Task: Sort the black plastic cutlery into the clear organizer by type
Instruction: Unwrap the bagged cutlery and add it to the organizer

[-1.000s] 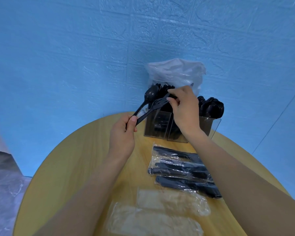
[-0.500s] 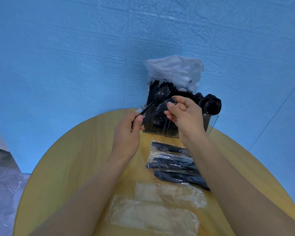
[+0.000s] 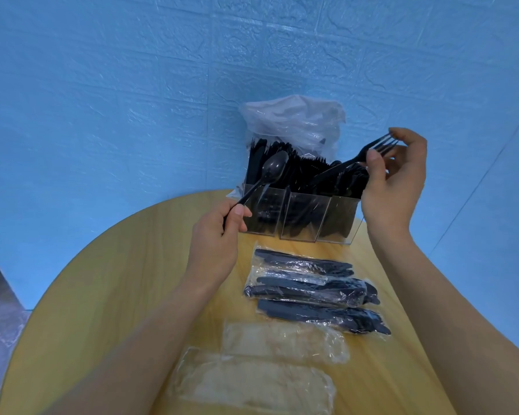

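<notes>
We hold a black plastic spoon [image 3: 272,168] by its handle end, pinched between the thumb and curled fingers of our left hand [image 3: 216,238], its bowl raised in front of the left compartment of the clear organizer [image 3: 300,217]. Our right hand [image 3: 394,181] pinches a black plastic fork [image 3: 369,151] near its tines, over the organizer's right end, handle slanting down toward the middle compartment. Half a second ago the two pieces were together in front of the organizer; now they are apart, the fork carried off to the right. The organizer stands at the far edge of the round wooden table [image 3: 117,295], its three compartments packed with black cutlery. Behind it sits a crumpled clear plastic bag [image 3: 294,121]. Nearer us lie wrapped cutlery packets [image 3: 312,292] and two empty wrappers [image 3: 267,360]. We can read no writing anywhere.
</notes>
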